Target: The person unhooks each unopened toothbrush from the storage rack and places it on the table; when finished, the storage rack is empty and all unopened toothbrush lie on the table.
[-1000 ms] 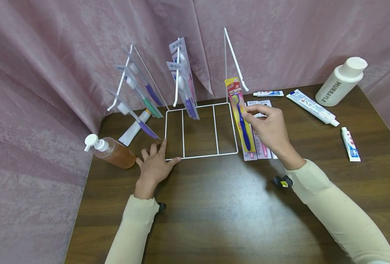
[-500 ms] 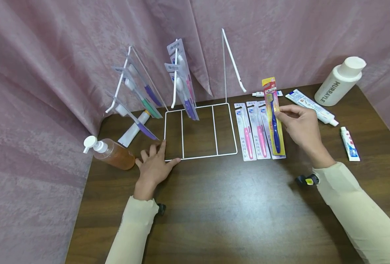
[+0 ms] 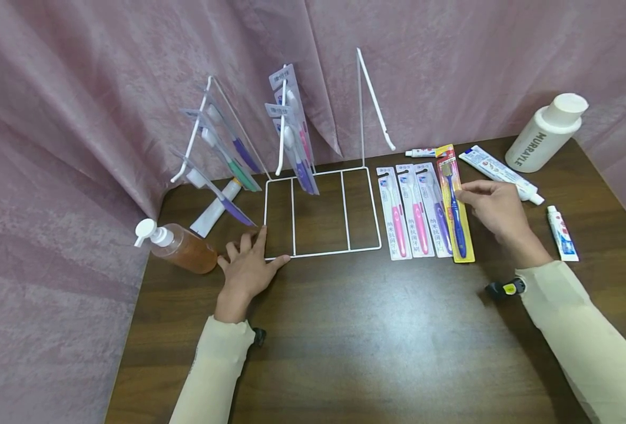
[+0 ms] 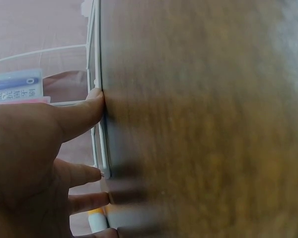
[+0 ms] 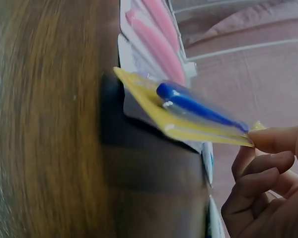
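Observation:
My right hand [image 3: 498,215] pinches the edge of a packaged blue toothbrush [image 3: 456,218] on a yellow and red card. In the right wrist view the card [image 5: 164,119] is tilted, its lower end just above the table. Left of it lie two pink packaged toothbrushes [image 3: 419,221] and a purple one [image 3: 439,218], side by side. My left hand [image 3: 246,271] spreads its fingers at the front left corner of a white wire rack [image 3: 339,252], thumb and index finger touching the frame. Packaged toothbrushes hang on the rack's left hook [image 3: 189,147] and middle hook [image 3: 281,141].
The rack's right hook [image 3: 376,100] is bare. A pump bottle [image 3: 188,250] and a grey tube [image 3: 214,211] stand and lie at left. Toothpaste tubes [image 3: 498,171] lie at right near a white bottle [image 3: 537,141]. A pink curtain [image 3: 424,59] hangs behind.
My right hand has carried the blue toothbrush pack rightward from beside the rack and lowered it to the right of the purple one. The left hand has stayed put.

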The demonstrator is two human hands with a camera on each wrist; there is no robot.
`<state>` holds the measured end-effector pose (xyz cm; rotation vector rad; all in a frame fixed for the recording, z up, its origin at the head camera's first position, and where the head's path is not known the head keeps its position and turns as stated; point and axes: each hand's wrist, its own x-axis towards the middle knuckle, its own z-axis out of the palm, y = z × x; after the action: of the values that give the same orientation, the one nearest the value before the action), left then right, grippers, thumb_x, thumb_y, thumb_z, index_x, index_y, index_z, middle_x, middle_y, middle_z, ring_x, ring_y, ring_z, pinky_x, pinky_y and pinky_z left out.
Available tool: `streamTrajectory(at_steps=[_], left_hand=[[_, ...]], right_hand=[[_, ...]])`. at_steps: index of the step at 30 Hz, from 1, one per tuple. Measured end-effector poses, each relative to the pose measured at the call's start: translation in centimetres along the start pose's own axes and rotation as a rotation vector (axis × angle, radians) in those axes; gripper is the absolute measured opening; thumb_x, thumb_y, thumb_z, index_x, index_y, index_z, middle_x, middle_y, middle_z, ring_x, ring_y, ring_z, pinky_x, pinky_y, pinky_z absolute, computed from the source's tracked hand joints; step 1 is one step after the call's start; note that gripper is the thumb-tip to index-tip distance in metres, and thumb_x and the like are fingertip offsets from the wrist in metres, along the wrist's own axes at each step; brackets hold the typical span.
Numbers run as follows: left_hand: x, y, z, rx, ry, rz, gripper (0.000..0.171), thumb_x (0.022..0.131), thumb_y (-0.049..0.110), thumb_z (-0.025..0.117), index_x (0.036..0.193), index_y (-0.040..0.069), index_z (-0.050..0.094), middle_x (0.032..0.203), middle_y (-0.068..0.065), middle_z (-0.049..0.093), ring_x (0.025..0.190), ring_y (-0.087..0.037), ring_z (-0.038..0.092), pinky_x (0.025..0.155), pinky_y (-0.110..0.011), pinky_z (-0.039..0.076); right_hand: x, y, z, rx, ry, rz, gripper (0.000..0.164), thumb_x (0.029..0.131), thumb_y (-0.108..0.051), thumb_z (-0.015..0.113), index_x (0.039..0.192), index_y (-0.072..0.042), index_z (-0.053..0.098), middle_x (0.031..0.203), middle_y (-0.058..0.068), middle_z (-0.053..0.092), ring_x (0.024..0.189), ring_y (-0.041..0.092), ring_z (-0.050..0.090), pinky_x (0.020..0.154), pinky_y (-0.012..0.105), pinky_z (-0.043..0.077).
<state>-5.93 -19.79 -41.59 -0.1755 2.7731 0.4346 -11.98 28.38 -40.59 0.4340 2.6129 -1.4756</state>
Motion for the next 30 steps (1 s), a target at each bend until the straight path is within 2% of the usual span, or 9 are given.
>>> streamTrajectory(at_steps=[2,5,9,13,17,21,24,27,30], left_hand=[[0.0,0.1,0.0,0.001,0.000,0.002,0.097,0.111,0.064,0.066,0.185,0.020,0.022,0.187,-0.022,0.024,0.168,-0.065,0.016,0.130,-0.090,0.011],[-0.1,0.2,0.0,0.002,-0.003,0.002,0.097,0.111,0.063,0.066,0.185,0.020,0.021,0.187,-0.021,0.023,0.168,-0.065,0.016,0.130,-0.090,0.011],[0.0,0.1,0.0,0.005,-0.003,0.002,0.097,0.111,0.064,0.066,0.186,0.020,0.021,0.188,-0.021,0.022,0.168,-0.064,0.016,0.130,-0.090,0.011],[0.1,0.0,0.0,0.007,-0.006,0.002,0.099,0.111,0.064,0.066,0.186,0.020,0.019,0.188,-0.021,0.020,0.168,-0.065,0.015,0.130,-0.090,0.010],[0.1,-0.1,0.1,0.007,-0.010,0.001,0.098,0.111,0.064,0.065,0.186,0.020,0.018,0.188,-0.021,0.020,0.168,-0.065,0.015,0.130,-0.091,0.010],[0.0,-0.2,0.2,0.009,-0.012,0.001,0.098,0.112,0.063,0.065,0.186,0.020,0.018,0.188,-0.022,0.021,0.168,-0.065,0.015,0.130,-0.091,0.010],[0.0,-0.2,0.2,0.011,-0.009,0.002,0.098,0.112,0.063,0.065,0.186,0.020,0.018,0.187,-0.022,0.021,0.167,-0.064,0.016,0.130,-0.091,0.010],[0.1,-0.2,0.2,0.009,-0.005,0.004,0.098,0.111,0.064,0.065,0.186,0.020,0.019,0.187,-0.022,0.022,0.167,-0.064,0.016,0.130,-0.091,0.010],[0.1,-0.2,0.2,0.009,-0.006,0.005,0.098,0.111,0.063,0.065,0.186,0.020,0.019,0.187,-0.022,0.021,0.167,-0.065,0.016,0.130,-0.091,0.010]], right_hand=[[0.2,0.3,-0.1,-0.026,-0.014,0.036,0.050,0.116,-0.037,0.066,0.147,0.001,0.074,0.106,-0.019,0.074,0.095,0.004,0.058,0.075,0.017,0.051],[0.5,0.7,-0.2,-0.057,-0.029,0.071,0.051,0.117,-0.038,0.063,0.149,0.000,0.073,0.123,-0.003,0.074,0.099,0.008,0.057,0.076,0.019,0.051],[0.9,1.3,-0.2,-0.057,-0.038,0.078,0.050,0.116,-0.035,0.064,0.148,0.002,0.074,0.106,-0.017,0.070,0.095,0.006,0.057,0.075,0.021,0.051],[1.3,1.8,0.1,-0.064,-0.047,0.075,0.049,0.115,-0.034,0.066,0.145,0.003,0.075,0.103,-0.020,0.067,0.095,0.006,0.057,0.074,0.020,0.051],[1.7,1.9,0.4,-0.086,-0.037,0.082,0.048,0.114,-0.034,0.066,0.144,0.003,0.076,0.111,-0.011,0.070,0.097,0.011,0.055,0.076,0.023,0.049],[1.9,1.9,0.7,-0.095,-0.023,0.109,0.049,0.115,-0.034,0.065,0.146,0.003,0.075,0.134,0.011,0.072,0.105,0.019,0.052,0.080,0.030,0.045],[2.1,2.0,0.8,-0.099,-0.016,0.118,0.049,0.116,-0.034,0.064,0.146,0.003,0.074,0.146,0.021,0.069,0.109,0.022,0.051,0.082,0.032,0.043],[2.2,2.2,0.8,-0.102,0.005,0.110,0.048,0.115,-0.034,0.067,0.144,0.003,0.076,0.124,0.011,0.076,0.100,0.018,0.054,0.076,0.030,0.045],[2.4,2.5,0.8,-0.092,0.021,0.090,0.046,0.114,-0.033,0.070,0.142,0.003,0.077,0.091,-0.010,0.072,0.083,0.008,0.055,0.067,0.026,0.045]])
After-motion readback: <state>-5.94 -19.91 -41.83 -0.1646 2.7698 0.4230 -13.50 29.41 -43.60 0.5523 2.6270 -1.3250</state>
